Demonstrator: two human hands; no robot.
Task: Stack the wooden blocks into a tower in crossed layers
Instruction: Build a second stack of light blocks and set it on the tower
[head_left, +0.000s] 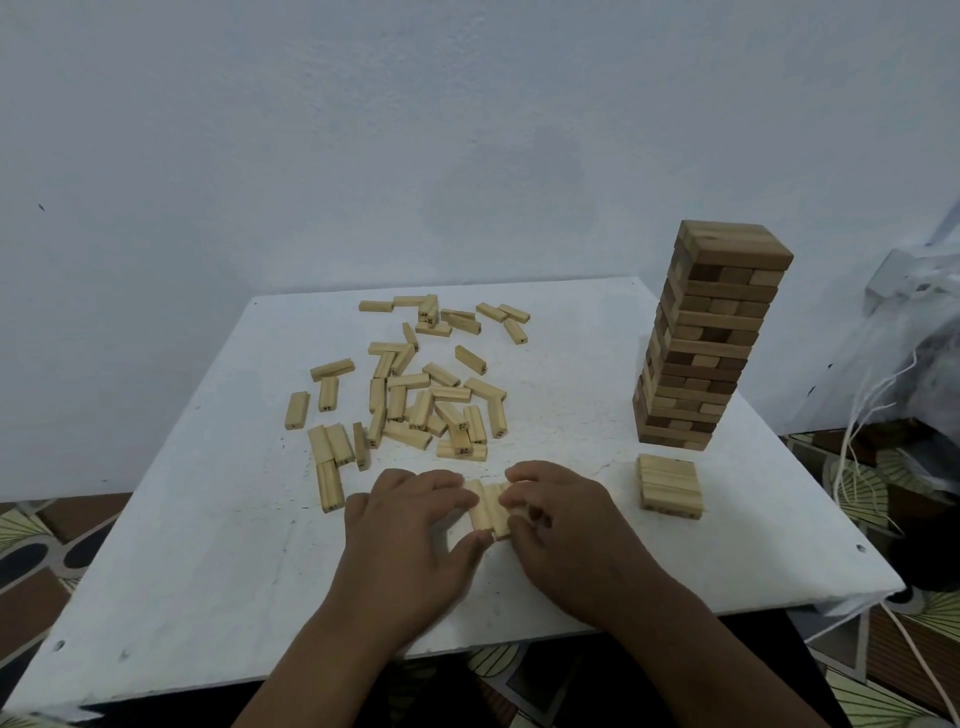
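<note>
— Standing on the white table (218, 519) at its far right is a tall tower (711, 338) of darker wooden blocks, layers crossed, leaning slightly. Do you see it?

— Yes. And the scattered pile (415, 395) of pale blocks covers the middle and far side of the table, some flat, some overlapping, a few with printed numbers.

— Just in front of the tower sits a small flat stack (669, 483) of pale blocks laid side by side, apart from the tower's base.

— What about the hands?

— Both are at the near middle. The left hand (410, 525) and right hand (561, 525) close in from either side on a row of blocks (488, 506) lying side by side on the table, fingers curled over the far ends and thumbs at the near ends, squeezing them together.

— How many in that row?

— About three show; the fingers hide the rest.
</note>
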